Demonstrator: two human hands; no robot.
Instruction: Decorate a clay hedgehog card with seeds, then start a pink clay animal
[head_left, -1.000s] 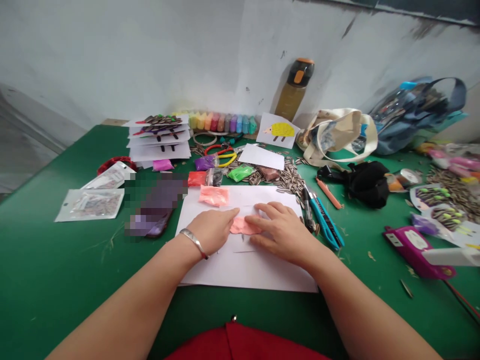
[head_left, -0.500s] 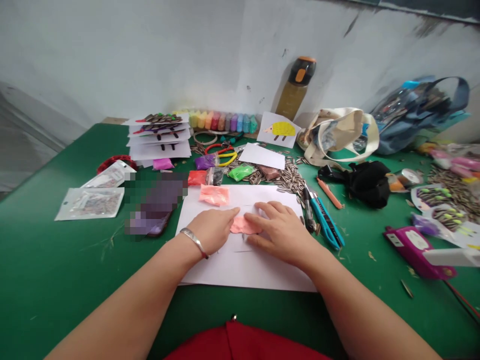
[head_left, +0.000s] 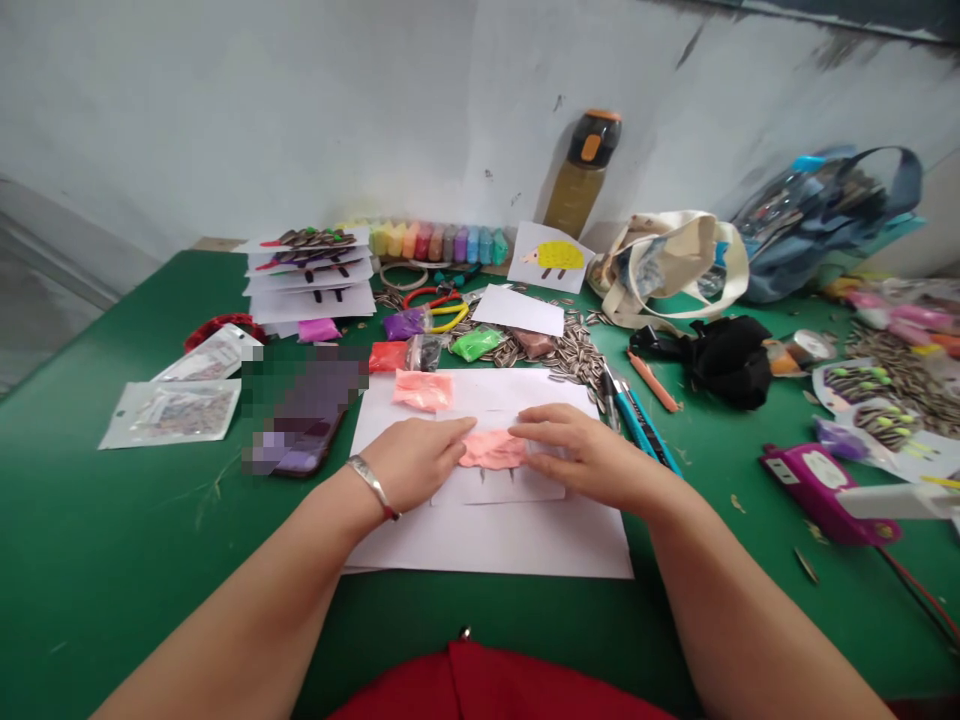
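Observation:
A flattened patch of pink modelling clay (head_left: 492,450) lies on a small white card (head_left: 536,488), above two short drawn leg lines. The card rests on larger white sheets of paper (head_left: 480,545). My left hand (head_left: 414,455), with a silver bangle at the wrist, lies at the clay's left edge, fingers stretched out and thumb hidden. At the right edge, my right hand (head_left: 581,455) has its fingers apart, the tips touching or very close to the clay. An opened pink clay packet (head_left: 424,390) sits on the paper's top edge.
Behind the paper are clay packets, sunflower seeds (head_left: 577,345) and scissors (head_left: 446,318). A phone (head_left: 311,420) lies left; a blue utility knife (head_left: 645,425) and magenta glue gun (head_left: 817,490) lie right. Stacked cards (head_left: 307,300), a drink bottle (head_left: 581,175) and bags stand farther back.
My right hand has moved right, off the middle of the clay, uncovering more of it and the drawn legs. My left hand stays at the left edge. The view has shifted slightly.

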